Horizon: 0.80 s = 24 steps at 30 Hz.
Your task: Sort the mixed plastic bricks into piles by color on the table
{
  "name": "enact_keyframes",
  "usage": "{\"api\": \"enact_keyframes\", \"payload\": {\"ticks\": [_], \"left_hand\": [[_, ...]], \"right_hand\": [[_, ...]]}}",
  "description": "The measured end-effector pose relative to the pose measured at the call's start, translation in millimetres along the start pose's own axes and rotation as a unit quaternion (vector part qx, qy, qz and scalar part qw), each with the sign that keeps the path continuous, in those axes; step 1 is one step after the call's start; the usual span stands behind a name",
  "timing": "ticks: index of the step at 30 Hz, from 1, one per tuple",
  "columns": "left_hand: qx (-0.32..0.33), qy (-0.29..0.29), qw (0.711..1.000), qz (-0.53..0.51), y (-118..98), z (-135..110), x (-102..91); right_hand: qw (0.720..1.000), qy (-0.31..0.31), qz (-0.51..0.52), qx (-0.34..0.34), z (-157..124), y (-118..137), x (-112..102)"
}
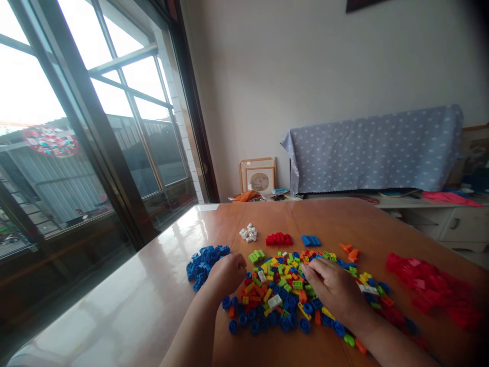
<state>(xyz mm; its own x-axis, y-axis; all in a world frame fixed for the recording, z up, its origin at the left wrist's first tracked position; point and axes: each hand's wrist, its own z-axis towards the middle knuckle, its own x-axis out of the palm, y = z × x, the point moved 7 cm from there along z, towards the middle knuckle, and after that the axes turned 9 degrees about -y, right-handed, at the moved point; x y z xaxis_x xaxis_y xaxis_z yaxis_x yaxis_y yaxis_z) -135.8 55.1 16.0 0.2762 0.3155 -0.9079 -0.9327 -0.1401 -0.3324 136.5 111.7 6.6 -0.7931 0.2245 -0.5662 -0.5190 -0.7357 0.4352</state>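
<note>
My left hand (229,271) is closed, fingers curled in, over the left edge of a mixed pile of toy building bricks (274,300); its palm side is hidden. Right beside it sits a heap of blue bricks (206,262). My right hand (334,286) reaches over the right part of the mixed pile, thumb and bent fingers drawn together. Whatever may be between those fingertips cannot be made out. Yellow, green, orange and white bricks and blue wheels (284,324) make up the pile.
Behind the pile lie white pieces (249,233), red bricks (279,239), blue bricks (311,240) and green bricks (256,256). Orange pieces (350,252) are at the back right. A large red heap (433,288) is on the table's (153,295) right; a window stands left.
</note>
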Motion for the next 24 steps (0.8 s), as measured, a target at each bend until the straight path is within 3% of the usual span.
{"api": "enact_keyframes", "payload": {"ticks": [5,15,18,24], "left_hand": [[-0.013,0.025,0.997,0.068,-2.3,-1.6,10.2],[-0.026,0.012,0.998,0.056,-3.8,0.6,18.2],[-0.053,-0.015,0.998,0.019,4.1,2.6,5.5],[-0.178,-0.157,0.971,0.031,52.3,4.8,-43.9]], "right_hand": [[1.0,0.012,0.007,0.008,-0.7,-2.3,2.7],[1.0,0.022,0.006,0.007,-3.7,-8.7,8.7],[1.0,0.025,0.006,0.007,-4.0,-12.2,9.5],[1.0,0.022,0.001,0.004,-3.4,-13.3,9.3]]}}
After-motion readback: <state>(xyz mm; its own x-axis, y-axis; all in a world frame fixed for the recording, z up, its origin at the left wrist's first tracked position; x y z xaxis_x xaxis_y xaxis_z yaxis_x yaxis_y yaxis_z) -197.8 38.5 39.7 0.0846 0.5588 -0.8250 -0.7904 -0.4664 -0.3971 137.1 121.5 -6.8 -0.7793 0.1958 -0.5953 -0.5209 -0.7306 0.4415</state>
